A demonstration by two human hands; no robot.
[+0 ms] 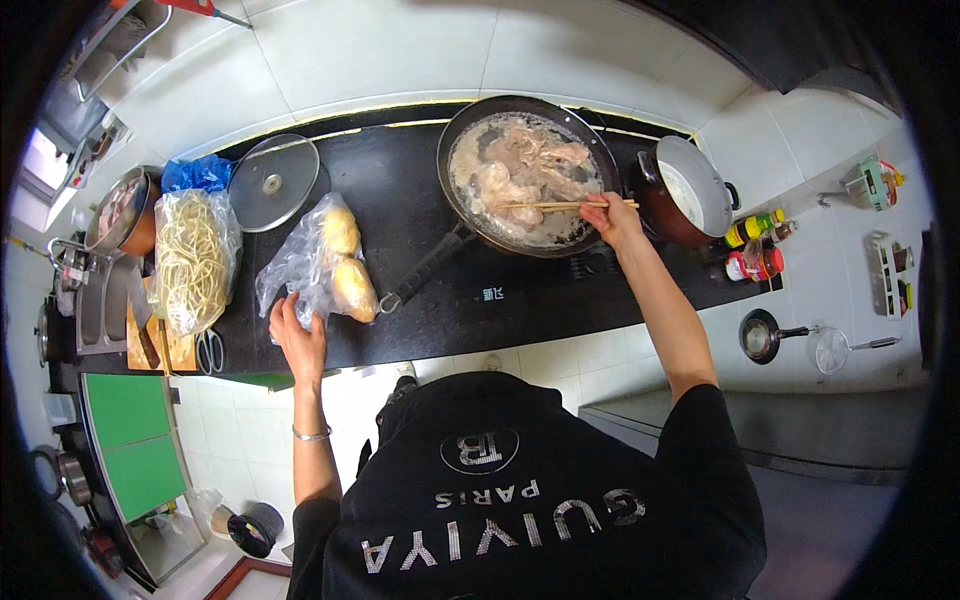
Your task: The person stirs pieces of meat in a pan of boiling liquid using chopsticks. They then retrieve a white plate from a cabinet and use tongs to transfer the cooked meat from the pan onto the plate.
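A pair of wooden chopsticks (pixel 551 205) is held in my right hand (pixel 611 217). Their tips reach pale pieces of meat (pixel 517 176) lying in cloudy, foamy liquid inside a dark frying pan (pixel 448 206). The pan's black handle (pixel 424 271) points toward me and to the left. At the counter's front, my left hand (pixel 300 337) touches the near edge of a clear plastic bag (pixel 292 255); its fingertips are partly hidden by the plastic and the hand itself. Yellowish, potato-like lumps (pixel 354 289) sit in the right side of that bag.
Left of the bag are a glass lid (pixel 271 184), bagged noodles (pixel 193 259), scissors (pixel 210 352) and a cutting board (pixel 180 352) with a knife (pixel 142 326). A lidless pot (pixel 679 191) stands right of the pan, with seasoning bottles (pixel 754 229) beyond. The dark counter (pixel 465 322) ends before my body.
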